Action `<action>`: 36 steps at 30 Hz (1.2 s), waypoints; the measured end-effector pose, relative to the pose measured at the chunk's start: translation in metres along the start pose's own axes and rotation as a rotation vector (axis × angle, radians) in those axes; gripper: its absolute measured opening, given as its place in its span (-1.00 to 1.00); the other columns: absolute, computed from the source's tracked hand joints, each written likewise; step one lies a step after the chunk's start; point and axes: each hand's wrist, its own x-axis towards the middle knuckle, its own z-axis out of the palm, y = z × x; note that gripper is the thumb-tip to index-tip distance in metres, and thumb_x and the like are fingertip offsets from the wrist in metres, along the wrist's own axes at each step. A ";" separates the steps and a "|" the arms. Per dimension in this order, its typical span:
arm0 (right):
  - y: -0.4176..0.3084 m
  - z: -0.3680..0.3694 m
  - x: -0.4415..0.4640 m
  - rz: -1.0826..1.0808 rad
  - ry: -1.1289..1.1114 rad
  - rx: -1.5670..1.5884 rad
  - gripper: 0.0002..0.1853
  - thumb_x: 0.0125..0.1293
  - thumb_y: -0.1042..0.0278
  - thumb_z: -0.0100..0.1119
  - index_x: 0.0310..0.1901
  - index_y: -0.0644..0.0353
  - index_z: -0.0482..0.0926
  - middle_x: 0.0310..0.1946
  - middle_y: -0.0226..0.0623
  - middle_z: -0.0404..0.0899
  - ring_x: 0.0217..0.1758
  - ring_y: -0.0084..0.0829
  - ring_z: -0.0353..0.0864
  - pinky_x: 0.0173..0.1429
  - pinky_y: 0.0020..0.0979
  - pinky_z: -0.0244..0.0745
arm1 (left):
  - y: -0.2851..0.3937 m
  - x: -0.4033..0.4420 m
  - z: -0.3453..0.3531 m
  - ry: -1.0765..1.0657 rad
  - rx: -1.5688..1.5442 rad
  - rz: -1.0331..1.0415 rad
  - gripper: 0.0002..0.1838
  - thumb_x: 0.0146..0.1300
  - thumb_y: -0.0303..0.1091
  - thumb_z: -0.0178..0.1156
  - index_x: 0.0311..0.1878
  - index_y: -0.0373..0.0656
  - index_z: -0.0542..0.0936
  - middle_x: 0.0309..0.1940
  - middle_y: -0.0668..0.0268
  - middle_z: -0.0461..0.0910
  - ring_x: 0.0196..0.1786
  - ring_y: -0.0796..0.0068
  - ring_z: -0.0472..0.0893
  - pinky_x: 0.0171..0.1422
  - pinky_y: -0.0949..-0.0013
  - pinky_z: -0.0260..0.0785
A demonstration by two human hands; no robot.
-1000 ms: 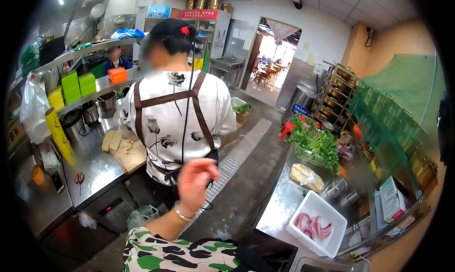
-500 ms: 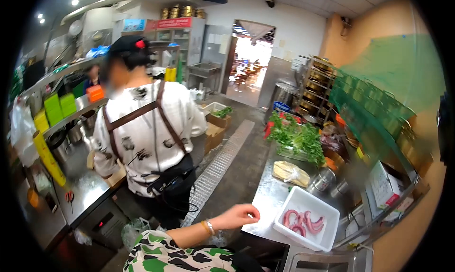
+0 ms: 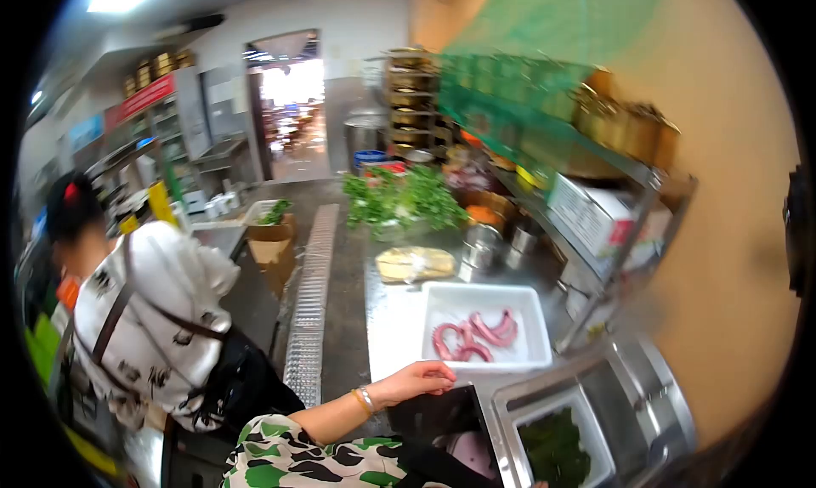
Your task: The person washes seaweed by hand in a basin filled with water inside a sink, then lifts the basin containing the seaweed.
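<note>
My left hand [image 3: 418,381], with bracelets at the wrist, hovers just below the near edge of a white tray [image 3: 529,366]. Its fingers are curled together, and nothing shows in them. Several pinkish-red curved pieces [image 3: 478,333], like tentacles, lie in the tray. Of my right hand [image 3: 540,485], only a sliver shows at the bottom edge, near a metal basin [image 3: 507,414] that holds a container of dark green leaves [image 3: 557,447]; its fingers are mostly cut off.
A co-worker [image 3: 153,318] in a white patterned top stands at the left. Beyond the tray lie a wrapped pale yellow bundle [image 3: 416,264] and leafy greens [image 3: 406,201]. A metal shelf [image 3: 586,254] holds a white box [image 3: 586,212]. A grated floor strip [image 3: 308,335] runs toward the doorway.
The view has swung right, bringing the basin with green leaves into sight. The co-worker now appears farther left. My left hand has lowered and moved to the tray's near side.
</note>
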 end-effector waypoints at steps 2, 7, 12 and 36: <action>0.010 0.021 0.012 -0.017 0.136 -0.015 -0.63 0.22 0.07 -0.20 -0.25 0.17 0.52 -0.32 -0.02 0.54 -0.21 0.03 0.49 -0.14 -0.08 0.37 | -0.002 0.033 0.029 -0.167 0.001 -0.116 -0.83 0.24 -0.35 0.07 -0.14 -0.18 0.47 -0.22 0.40 0.50 -0.10 0.65 0.47 0.01 0.56 0.33; 0.009 0.044 0.039 -0.038 0.098 0.013 -0.70 0.20 0.12 -0.15 -0.40 0.14 0.50 -0.42 -0.07 0.53 -0.29 -0.03 0.50 -0.21 -0.08 0.36 | -0.052 0.114 0.099 -0.483 0.205 -0.183 -0.85 0.22 -0.36 0.09 -0.16 -0.13 0.49 -0.25 0.44 0.51 -0.12 0.64 0.47 0.01 0.54 0.33; -0.006 -0.005 0.012 0.025 0.121 0.038 -0.75 0.15 0.12 -0.09 -0.39 0.09 0.51 -0.43 -0.18 0.55 -0.29 -0.14 0.52 -0.20 -0.16 0.40 | -0.098 0.179 0.180 -0.701 0.124 -0.393 -0.83 0.19 -0.35 0.11 -0.14 -0.11 0.50 -0.27 0.49 0.47 -0.20 0.70 0.40 -0.05 0.58 0.26; 0.070 0.131 0.225 0.715 -0.030 1.254 -0.45 -0.07 0.42 0.33 0.00 0.30 0.36 -0.25 -0.25 0.55 -0.23 -0.43 0.52 -0.18 -0.41 0.44 | -0.368 0.340 0.228 -0.219 -0.183 -1.073 -0.14 -0.08 -0.47 0.32 0.26 0.01 0.03 -0.06 0.16 0.44 -0.08 0.26 0.50 -0.11 0.08 0.44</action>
